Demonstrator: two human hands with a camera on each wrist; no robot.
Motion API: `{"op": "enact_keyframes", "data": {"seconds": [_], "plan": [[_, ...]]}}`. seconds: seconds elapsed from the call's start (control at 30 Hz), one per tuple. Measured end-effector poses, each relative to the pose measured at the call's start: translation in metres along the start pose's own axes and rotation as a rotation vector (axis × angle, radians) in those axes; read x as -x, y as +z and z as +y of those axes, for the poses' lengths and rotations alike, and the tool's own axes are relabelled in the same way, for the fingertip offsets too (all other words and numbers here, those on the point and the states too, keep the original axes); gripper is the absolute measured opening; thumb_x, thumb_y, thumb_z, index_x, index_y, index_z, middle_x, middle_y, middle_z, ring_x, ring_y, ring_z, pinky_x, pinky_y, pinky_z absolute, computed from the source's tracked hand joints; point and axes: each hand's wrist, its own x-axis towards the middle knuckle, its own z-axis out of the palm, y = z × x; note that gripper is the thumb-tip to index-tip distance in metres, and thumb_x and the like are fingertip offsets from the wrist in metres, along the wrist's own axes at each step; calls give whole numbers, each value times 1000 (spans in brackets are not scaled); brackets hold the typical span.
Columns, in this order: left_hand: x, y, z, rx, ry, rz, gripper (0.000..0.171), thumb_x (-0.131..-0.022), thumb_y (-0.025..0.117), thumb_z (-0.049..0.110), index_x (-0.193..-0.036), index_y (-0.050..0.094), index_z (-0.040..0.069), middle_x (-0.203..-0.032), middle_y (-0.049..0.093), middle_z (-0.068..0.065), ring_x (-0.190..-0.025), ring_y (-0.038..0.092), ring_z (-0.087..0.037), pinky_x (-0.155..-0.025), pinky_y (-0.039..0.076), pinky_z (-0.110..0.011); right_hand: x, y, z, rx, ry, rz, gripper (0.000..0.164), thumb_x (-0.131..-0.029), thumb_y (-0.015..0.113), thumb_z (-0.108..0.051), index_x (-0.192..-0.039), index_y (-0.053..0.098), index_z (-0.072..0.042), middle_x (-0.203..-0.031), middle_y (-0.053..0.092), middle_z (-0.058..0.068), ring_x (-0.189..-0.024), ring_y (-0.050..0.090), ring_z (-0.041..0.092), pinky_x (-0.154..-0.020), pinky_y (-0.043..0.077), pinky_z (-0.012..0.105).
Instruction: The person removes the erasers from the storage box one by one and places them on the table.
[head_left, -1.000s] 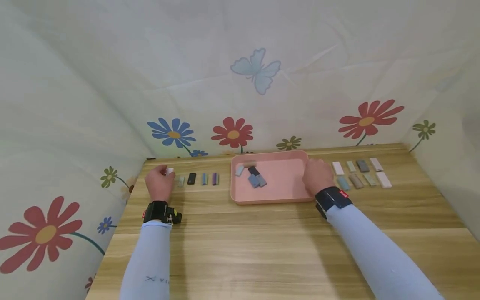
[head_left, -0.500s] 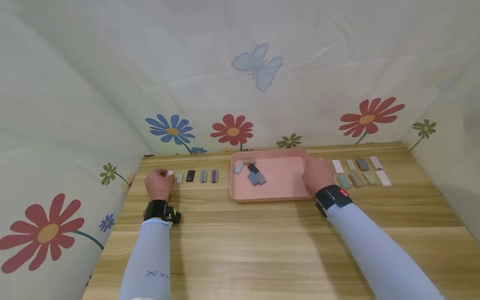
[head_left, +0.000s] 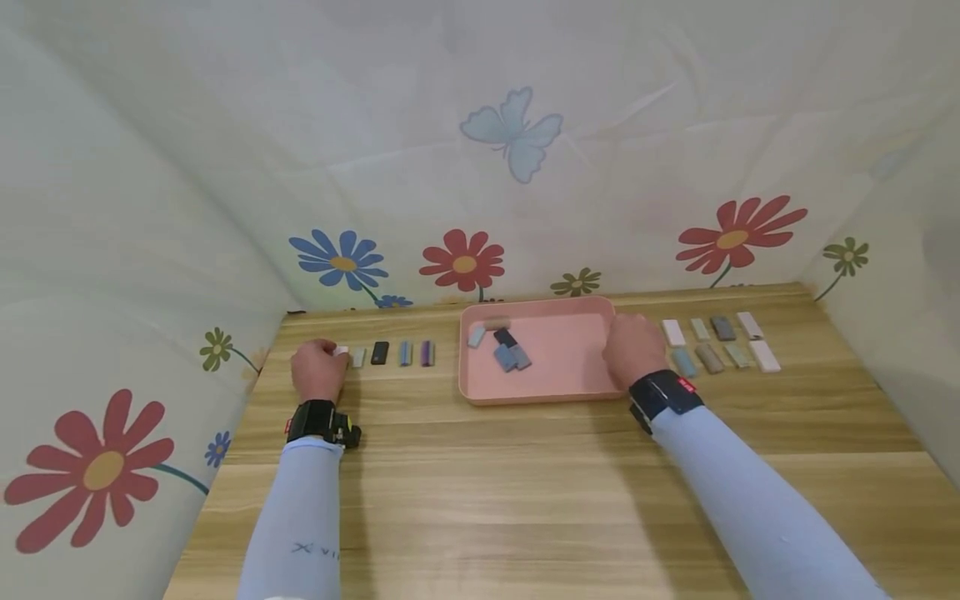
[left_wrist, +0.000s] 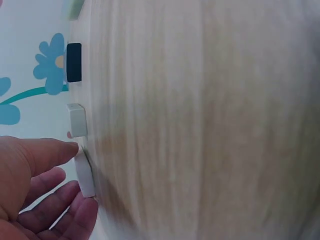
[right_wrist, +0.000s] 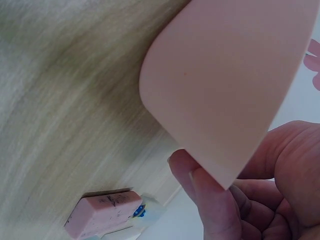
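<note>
My left hand (head_left: 318, 371) is at the left end of a short row on the wooden table. It pinches a small white eraser (left_wrist: 85, 175) lengthwise, thumb at one end and fingers at the other. The eraser lies slightly aslant, low at the table. Next to it are a pale green eraser (head_left: 358, 357), a black one (head_left: 380, 352), a blue one (head_left: 405, 353) and a purple one (head_left: 427, 353). My right hand (head_left: 636, 354) grips the right wall of a pink tray (head_left: 555, 397), thumb on one side and fingers on the other.
Inside the tray, several blocks, among them a blue one (head_left: 506, 358) and a dark one (head_left: 506, 337), lie toward the left. Two rows of erasers, including a smudged pink one (right_wrist: 102, 215), sit right of the tray. A flower-printed cloth (head_left: 420, 125) rises behind the table.
The white eraser has come down beside the pale green one, with my left fingers still around it. My right hand stays on the tray wall. The head view has shifted slightly.
</note>
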Motion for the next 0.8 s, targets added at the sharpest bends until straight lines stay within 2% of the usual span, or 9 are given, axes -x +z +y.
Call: {"op": "enact_keyframes", "data": {"seconds": [0.17, 0.3, 0.5, 0.67, 0.8], "plan": [[2, -5, 5, -13, -13, 5, 34, -83, 64, 26, -108, 68, 3, -106, 68, -15, -95, 61, -34, -79, 48, -47, -2, 2, 0, 21, -13, -13, 23, -87, 57, -17, -94, 62, 5, -79, 64, 18, -66, 58, 28, -48, 46, 38], [6, -14, 26, -14, 14, 24, 40, -84, 62, 30, -114, 65, 3, -111, 66, -16, -99, 61, -35, -79, 48, -49, -3, 3, 0, 12, -4, -19, 23, -86, 58, -17, -94, 62, 4, -78, 63, 17, -65, 57, 27, -47, 45, 37], [17, -24, 79, 38, 132, 50, 49, -83, 63, 34, -120, 61, 3, -111, 65, -16, -99, 61, -32, -75, 49, -46, -4, 4, 2, 9, -2, -22, 23, -86, 59, -18, -92, 63, 4, -73, 62, 15, -62, 57, 26, -47, 44, 35], [38, -22, 131, 92, 217, 0, 55, -82, 64, 40, -125, 57, 6, -108, 62, -13, -93, 58, -27, -72, 48, -42, -3, 3, 3, 0, -8, -28, 21, -86, 59, -17, -90, 64, 3, -72, 62, 15, -60, 57, 26, -46, 44, 35], [62, -11, 168, 115, 285, -53, 55, -82, 65, 41, -125, 56, 8, -109, 62, -12, -94, 58, -25, -74, 49, -40, -3, 3, 3, -10, -14, -15, 21, -86, 58, -16, -89, 64, 4, -74, 64, 16, -62, 58, 27, -45, 44, 36]]}}
